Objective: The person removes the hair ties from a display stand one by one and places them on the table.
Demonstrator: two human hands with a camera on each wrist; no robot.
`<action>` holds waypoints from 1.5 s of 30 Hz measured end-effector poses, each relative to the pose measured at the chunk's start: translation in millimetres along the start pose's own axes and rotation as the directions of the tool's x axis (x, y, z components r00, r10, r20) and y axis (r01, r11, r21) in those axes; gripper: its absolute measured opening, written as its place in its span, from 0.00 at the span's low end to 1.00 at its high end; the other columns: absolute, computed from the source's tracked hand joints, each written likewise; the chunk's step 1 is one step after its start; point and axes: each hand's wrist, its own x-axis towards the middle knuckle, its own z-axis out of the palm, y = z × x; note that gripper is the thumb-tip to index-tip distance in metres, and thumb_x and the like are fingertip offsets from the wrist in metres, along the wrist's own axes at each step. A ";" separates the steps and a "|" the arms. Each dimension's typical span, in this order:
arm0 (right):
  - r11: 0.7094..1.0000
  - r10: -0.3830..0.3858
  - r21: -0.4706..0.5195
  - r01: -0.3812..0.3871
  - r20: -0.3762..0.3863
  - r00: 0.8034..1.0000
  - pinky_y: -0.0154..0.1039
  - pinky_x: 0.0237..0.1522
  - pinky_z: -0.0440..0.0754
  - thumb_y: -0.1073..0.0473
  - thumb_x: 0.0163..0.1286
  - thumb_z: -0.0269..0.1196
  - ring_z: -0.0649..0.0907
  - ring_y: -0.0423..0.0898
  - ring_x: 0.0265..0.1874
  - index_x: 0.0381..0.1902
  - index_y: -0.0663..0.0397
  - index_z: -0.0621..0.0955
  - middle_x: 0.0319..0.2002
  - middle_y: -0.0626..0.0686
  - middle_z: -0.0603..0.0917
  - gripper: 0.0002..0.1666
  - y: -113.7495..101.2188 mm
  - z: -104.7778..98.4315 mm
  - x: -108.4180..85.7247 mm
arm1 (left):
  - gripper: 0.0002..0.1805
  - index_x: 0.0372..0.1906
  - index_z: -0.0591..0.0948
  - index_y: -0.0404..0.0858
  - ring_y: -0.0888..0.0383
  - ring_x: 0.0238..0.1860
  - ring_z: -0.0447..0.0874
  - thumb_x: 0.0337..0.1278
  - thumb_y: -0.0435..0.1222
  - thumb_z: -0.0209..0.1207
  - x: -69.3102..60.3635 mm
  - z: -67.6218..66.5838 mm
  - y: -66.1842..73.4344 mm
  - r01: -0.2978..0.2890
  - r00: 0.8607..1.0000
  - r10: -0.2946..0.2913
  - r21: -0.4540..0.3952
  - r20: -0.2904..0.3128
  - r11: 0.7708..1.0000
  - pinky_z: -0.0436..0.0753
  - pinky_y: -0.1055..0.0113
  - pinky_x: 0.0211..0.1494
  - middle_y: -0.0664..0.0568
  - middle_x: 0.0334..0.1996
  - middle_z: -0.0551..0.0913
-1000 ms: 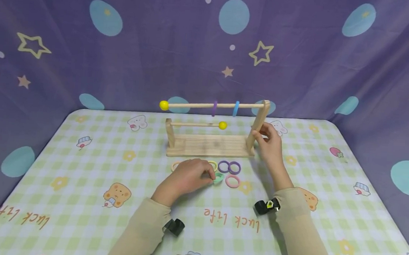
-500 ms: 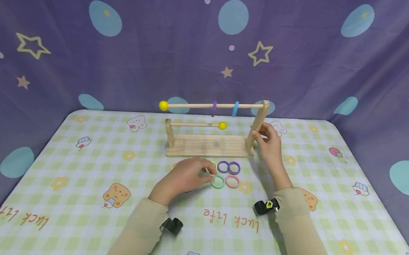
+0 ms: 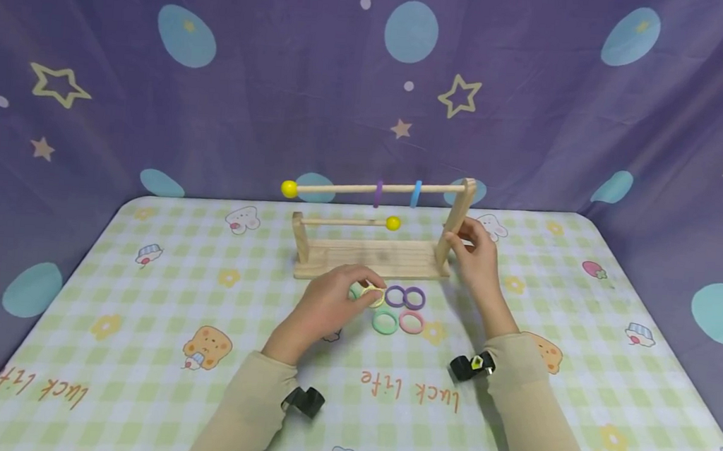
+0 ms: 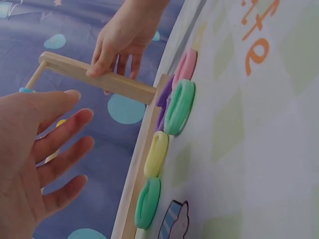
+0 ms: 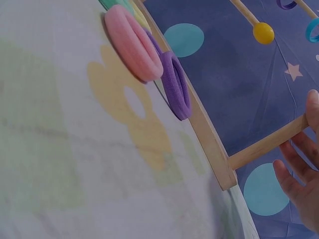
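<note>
My left hand (image 3: pixel 328 302) hovers over the hair ties, its fingertips by the yellow hair tie (image 4: pixel 157 155). The left wrist view shows its fingers apart, with nothing between them. My right hand (image 3: pixel 476 257) holds the tall right upright (image 3: pixel 457 219) of a wooden stand between thumb and fingers. On the stand's upper rod (image 3: pixel 339 188) hang a purple hair tie (image 3: pixel 378 194) and a blue one (image 3: pixel 415 194). Flat on the cloth lie a green hair tie (image 4: pixel 169 115), a pink one (image 5: pixel 133 45), two purple ones and another green one (image 4: pixel 148 203), partly hidden by my left hand in the head view.
The stand's base (image 3: pixel 378 257) lies just beyond the hair ties. Its lower rod (image 3: pixel 343 221) ends in a yellow ball (image 3: pixel 393 223); another yellow ball (image 3: pixel 289 189) caps the upper rod's left end. A purple curtain (image 3: pixel 250 103) hangs behind the checked tablecloth (image 3: pixel 154 351).
My left hand has let the near green hair tie down flat beside the pink one, then moved away from me to the yellow hair tie. My right hand stays on the upright.
</note>
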 end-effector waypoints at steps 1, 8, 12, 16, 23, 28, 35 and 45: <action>1.000 0.001 0.004 -0.001 0.002 1.000 0.33 0.49 0.76 0.59 0.70 0.63 0.79 0.54 0.53 0.62 0.66 0.74 0.55 0.64 0.81 0.26 -0.1 -0.1 -0.2 | 0.07 0.45 0.85 0.53 0.59 0.48 0.81 0.65 0.43 0.64 0.0 -0.1 0.2 -0.001 1.000 0.000 -0.006 -0.022 1.000 0.80 0.59 0.46 0.63 0.46 0.84; 1.000 0.001 -0.010 -0.001 -0.005 1.000 0.33 0.49 0.77 0.57 0.69 0.64 0.79 0.52 0.52 0.61 0.64 0.75 0.54 0.63 0.82 0.26 1.3 -0.5 -0.3 | 0.07 0.45 0.85 0.51 0.59 0.47 0.82 0.64 0.42 0.64 0.3 -2.0 3.6 -0.017 0.991 0.009 -0.057 -0.131 0.998 0.81 0.59 0.47 0.62 0.46 0.84; 1.000 -0.011 -0.014 0.011 -0.006 1.000 0.34 0.49 0.77 0.57 0.70 0.63 0.80 0.51 0.51 0.60 0.64 0.75 0.54 0.62 0.82 0.25 1.8 -0.8 0.0 | 0.08 0.47 0.85 0.49 0.60 0.47 0.81 0.64 0.41 0.64 0.5 -2.2 6.8 -0.008 0.981 -0.013 -0.108 -0.194 0.994 0.81 0.57 0.50 0.61 0.47 0.84; 1.000 -0.008 -0.012 0.008 -0.004 1.000 0.33 0.49 0.77 0.58 0.69 0.64 0.80 0.52 0.51 0.60 0.64 0.75 0.54 0.62 0.82 0.25 0.7 -1.0 -0.6 | 0.09 0.47 0.85 0.49 0.60 0.47 0.80 0.64 0.41 0.65 0.4 -2.6 9.7 0.000 0.962 -0.043 -0.156 -0.271 0.988 0.80 0.59 0.50 0.60 0.48 0.84; 1.000 -0.008 -0.020 0.007 -0.013 1.000 0.33 0.49 0.77 0.58 0.70 0.64 0.80 0.51 0.51 0.60 0.63 0.75 0.54 0.62 0.83 0.24 0.7 -2.2 -1.0 | 0.10 0.49 0.84 0.47 0.59 0.48 0.81 0.65 0.42 0.64 0.9 -3.3 13.1 -0.007 0.929 -0.076 -0.222 -0.362 0.975 0.79 0.56 0.52 0.59 0.48 0.84; 1.000 -0.005 -0.005 0.004 -0.007 1.000 0.32 0.49 0.77 0.58 0.70 0.63 0.80 0.51 0.52 0.61 0.65 0.75 0.54 0.63 0.82 0.25 1.7 -1.5 -0.5 | 0.10 0.48 0.85 0.46 0.61 0.46 0.81 0.65 0.43 0.64 2.2 -2.4 13.6 -0.018 0.907 -0.092 -0.256 -0.411 0.966 0.79 0.58 0.50 0.59 0.47 0.85; 1.000 0.014 0.002 -0.014 0.007 1.000 0.32 0.50 0.76 0.63 0.71 0.62 0.78 0.56 0.53 0.62 0.69 0.73 0.55 0.67 0.80 0.24 -14.1 -1.2 -4.2 | 0.10 0.47 0.84 0.45 0.63 0.44 0.81 0.66 0.43 0.63 8.1 -1.8 16.0 -0.053 0.874 -0.104 -0.307 -0.475 0.950 0.79 0.56 0.48 0.59 0.45 0.85; 1.000 0.001 -0.011 -0.001 0.007 1.000 0.29 0.47 0.76 0.67 0.71 0.61 0.79 0.55 0.51 0.60 0.73 0.73 0.54 0.70 0.80 0.23 -40.3 -3.0 -13.8 | 0.10 0.48 0.84 0.43 0.62 0.43 0.80 0.65 0.40 0.64 28.2 -4.8 21.8 -0.136 0.800 -0.068 -0.291 -0.596 0.947 0.79 0.55 0.44 0.58 0.44 0.84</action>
